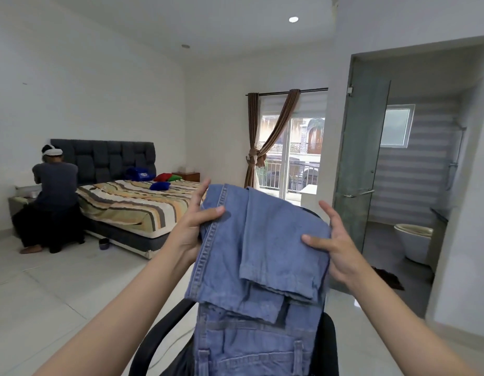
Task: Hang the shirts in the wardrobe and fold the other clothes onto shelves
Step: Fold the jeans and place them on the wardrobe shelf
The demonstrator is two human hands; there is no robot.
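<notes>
Head view
Jeans (pixel 265 256): folded, draped over black chair (pixel 154 337), raised mid-frame.
Left hand (pixel 193 229): grasping jeans' left edge, thumb on top.
Right hand (pixel 334 244): grasping right edge.
Background: bed (pixel 132 204), second person (pixel 55 191) beside it.

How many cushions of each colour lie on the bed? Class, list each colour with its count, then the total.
Blue cushions: 1
Red cushions: 1
Green cushions: 1
Total: 3
A darker blue bundle near the headboard is too unclear to count.
</notes>
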